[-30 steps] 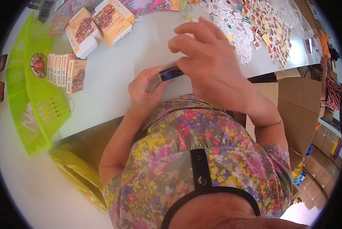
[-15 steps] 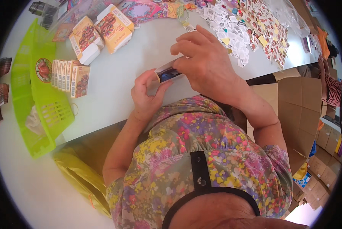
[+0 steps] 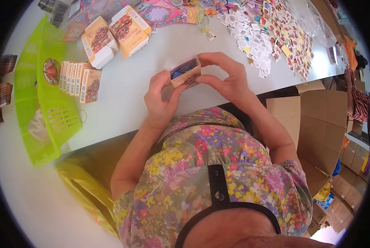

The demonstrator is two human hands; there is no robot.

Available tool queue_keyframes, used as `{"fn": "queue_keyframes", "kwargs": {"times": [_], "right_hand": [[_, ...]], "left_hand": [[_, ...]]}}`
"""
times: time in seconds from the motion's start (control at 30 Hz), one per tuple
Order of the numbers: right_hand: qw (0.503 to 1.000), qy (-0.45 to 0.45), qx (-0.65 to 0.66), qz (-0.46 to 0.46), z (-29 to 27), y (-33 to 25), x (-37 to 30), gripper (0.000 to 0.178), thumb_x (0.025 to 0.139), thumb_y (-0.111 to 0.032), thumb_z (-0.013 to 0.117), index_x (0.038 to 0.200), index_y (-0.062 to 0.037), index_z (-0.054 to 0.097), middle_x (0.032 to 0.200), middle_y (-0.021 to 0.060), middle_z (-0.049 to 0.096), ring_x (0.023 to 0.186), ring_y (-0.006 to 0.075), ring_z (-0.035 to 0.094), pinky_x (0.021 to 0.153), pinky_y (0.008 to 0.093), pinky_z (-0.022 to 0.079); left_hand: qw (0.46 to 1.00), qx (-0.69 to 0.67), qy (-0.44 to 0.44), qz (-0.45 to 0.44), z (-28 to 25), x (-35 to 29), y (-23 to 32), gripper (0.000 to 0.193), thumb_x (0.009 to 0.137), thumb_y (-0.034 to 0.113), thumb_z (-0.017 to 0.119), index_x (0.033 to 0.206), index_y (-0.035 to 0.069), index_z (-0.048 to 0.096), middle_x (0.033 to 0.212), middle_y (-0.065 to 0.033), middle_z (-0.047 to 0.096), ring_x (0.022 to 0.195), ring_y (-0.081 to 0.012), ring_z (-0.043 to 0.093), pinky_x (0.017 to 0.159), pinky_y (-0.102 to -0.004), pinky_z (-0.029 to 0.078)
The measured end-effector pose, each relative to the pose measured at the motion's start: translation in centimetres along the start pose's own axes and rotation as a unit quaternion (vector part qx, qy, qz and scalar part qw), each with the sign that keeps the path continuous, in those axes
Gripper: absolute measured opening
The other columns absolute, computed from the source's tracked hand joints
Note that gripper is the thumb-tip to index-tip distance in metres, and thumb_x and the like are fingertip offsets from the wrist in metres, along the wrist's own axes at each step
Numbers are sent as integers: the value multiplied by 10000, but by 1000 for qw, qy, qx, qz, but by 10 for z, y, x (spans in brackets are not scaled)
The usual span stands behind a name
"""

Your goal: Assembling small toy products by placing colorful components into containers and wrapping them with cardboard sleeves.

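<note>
Above the near edge of the white table, I hold a small orange-and-white carton (image 3: pixel 190 77) between both hands. Its top end is open, and something dark blue (image 3: pixel 182 70) shows inside; I cannot make out what it is. My left hand (image 3: pixel 160 98) pinches the carton's left end between thumb and fingers. At the right end, my right hand (image 3: pixel 228 79) grips its walls with thumb and forefinger. To the left, several similar closed cartons (image 3: pixel 90 86) stand in a row.
A bright green plastic basket (image 3: pixel 30 103) sits at the left. Stacks of printed cartons (image 3: pixel 130 32) lie behind the row. White tags (image 3: pixel 255 49) and red-printed pieces (image 3: pixel 294 51) are heaped at the far right. Below the table are a cardboard box (image 3: pixel 323 124) and a yellow bag (image 3: pixel 83 190).
My right hand has moved from over the carton's opening to its right end and now grips it there. The carton has tilted, showing more of its opening and printed side.
</note>
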State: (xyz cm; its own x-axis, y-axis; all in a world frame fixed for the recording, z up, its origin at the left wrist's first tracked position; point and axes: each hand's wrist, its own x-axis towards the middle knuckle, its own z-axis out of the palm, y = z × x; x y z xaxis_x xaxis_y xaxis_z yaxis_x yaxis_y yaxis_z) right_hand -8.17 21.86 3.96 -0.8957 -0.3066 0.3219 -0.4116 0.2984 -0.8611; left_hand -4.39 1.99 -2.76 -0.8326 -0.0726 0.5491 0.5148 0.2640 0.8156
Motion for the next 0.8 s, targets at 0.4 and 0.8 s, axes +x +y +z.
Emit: {"fn": "queue_keyframes", "kwargs": {"times": [0.4,0.8], "right_hand": [[988,-79,100,83,7,19,-24,223,866,-1,627,1089,1,636,1022,90,621,924,154,620,823,274,520],[972,-146,144,111,-12,8,-8,144,859,3,634,998,12,673,988,74,638,876,131,613,762,255,505]], "left_hand": [[959,-97,-143,-225,-15,-10,28,464,781,-12,745,1178,-19,505,1102,-124,589,895,-145,648,721,-255,551],[968,-114,-110,-194,-14,17,36,162,799,-9,727,925,-7,625,958,-72,634,857,-125,625,748,-268,530]]}}
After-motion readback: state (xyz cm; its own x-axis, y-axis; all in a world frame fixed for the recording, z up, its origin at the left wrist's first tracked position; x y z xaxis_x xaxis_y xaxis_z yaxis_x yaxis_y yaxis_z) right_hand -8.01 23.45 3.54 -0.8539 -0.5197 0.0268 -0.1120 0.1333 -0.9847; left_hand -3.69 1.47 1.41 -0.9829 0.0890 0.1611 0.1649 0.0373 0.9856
